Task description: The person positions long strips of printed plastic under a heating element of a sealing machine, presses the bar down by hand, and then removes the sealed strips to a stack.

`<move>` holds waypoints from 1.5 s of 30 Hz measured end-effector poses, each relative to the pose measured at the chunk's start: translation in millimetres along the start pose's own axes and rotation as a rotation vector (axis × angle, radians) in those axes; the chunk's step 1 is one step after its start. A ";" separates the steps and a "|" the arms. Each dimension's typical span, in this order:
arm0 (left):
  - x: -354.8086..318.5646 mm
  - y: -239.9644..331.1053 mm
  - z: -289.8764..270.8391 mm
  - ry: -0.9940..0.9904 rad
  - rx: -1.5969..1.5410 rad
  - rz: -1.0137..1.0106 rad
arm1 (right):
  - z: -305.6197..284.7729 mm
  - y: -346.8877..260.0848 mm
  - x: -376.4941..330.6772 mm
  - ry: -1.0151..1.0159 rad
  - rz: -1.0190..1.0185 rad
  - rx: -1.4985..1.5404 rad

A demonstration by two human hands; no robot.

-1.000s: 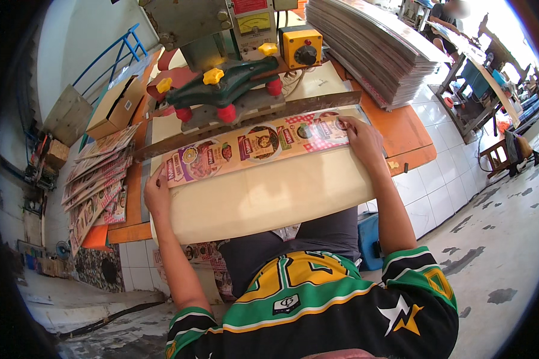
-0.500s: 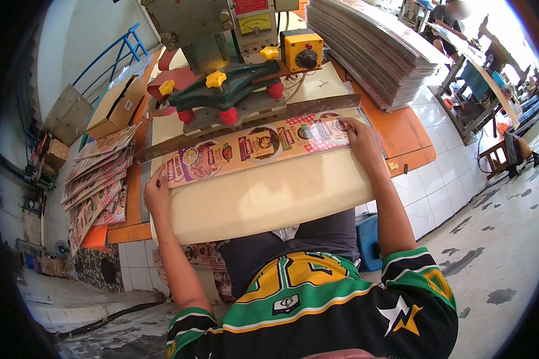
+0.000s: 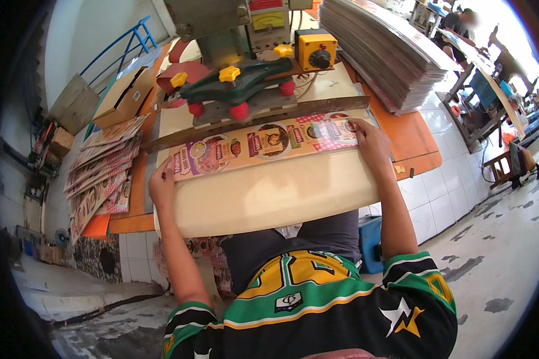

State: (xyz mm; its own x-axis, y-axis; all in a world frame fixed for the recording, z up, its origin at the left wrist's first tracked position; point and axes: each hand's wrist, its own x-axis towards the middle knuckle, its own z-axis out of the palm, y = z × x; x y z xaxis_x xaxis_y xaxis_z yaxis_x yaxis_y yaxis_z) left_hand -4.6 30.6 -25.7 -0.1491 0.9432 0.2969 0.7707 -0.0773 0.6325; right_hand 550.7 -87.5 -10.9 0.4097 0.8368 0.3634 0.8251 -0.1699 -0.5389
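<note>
A long printed strip (image 3: 233, 153) with pictures of food dishes lies flat on a cream-coloured sheet (image 3: 275, 185), along the front of a metal bar (image 3: 317, 107). My left hand (image 3: 163, 182) pinches the strip's left end between thumb and fingers. At the opposite end, my right hand (image 3: 370, 142) grips the right corner, fingers bent over the edge. Just beyond the strip stands a press machine with a dark green clamp head (image 3: 239, 87), yellow knobs and red spacers. The bar hangs under this head, close to the strip's far edge.
Several printed sheets (image 3: 102, 173) lie in a loose pile left of the table, below an open cardboard box (image 3: 123, 99). A tall stack of flat sheets (image 3: 389, 60) rises at the back right. A yellow control box (image 3: 315, 51) sits beside the press. Another person is far right.
The whole view has shifted slightly, so the press and table appear a little farther right. Both hands keep hold of the strip's ends, with little visible movement against the sheet.
</note>
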 end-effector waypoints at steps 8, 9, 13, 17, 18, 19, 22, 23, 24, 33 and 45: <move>-2.3 6.2 2.2 0.032 0.036 0.037 | -8.9 -6.2 0.1 -0.093 0.043 -0.071; -2.8 8.1 1.7 0.028 0.047 0.019 | -9.3 -6.8 0.0 -0.098 0.039 -0.069; -3.3 3.0 -1.0 0.058 0.052 0.045 | -4.5 -4.8 -0.3 -0.075 0.008 -0.041; -4.0 9.3 -1.5 0.024 0.075 -0.012 | -3.9 -2.7 0.3 -0.047 0.008 -0.069; -4.6 11.0 -2.0 0.021 0.083 -0.014 | -3.2 -0.8 -0.6 -0.038 -0.004 -0.071; -4.7 12.8 -3.0 0.018 0.090 -0.017 | -2.5 0.1 -0.1 -0.029 -0.015 -0.072; -5.9 8.5 -3.4 0.058 0.077 0.011 | -1.9 -0.1 1.1 -0.048 -0.020 -0.072; -5.0 8.1 -2.3 0.046 0.075 0.013 | -2.4 0.3 1.1 -0.044 -0.019 -0.077; -3.6 7.9 -1.7 0.033 0.073 0.017 | -3.2 1.0 0.9 -0.039 -0.016 -0.083; -3.0 -1.4 -1.6 0.021 -0.005 0.047 | 4.7 4.1 4.3 -0.022 -0.015 -0.066; -6.8 17.4 -4.9 0.009 0.020 0.002 | 6.7 12.4 1.3 0.023 -0.027 -0.080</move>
State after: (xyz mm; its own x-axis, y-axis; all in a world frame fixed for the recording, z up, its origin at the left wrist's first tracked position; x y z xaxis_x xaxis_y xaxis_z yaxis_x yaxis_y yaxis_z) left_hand 6.8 21.3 -13.3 -0.1532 0.9400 0.3050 0.7832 -0.0727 0.6175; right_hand 558.9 -85.1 -22.2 0.3954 0.8294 0.3948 0.8639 -0.1898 -0.4665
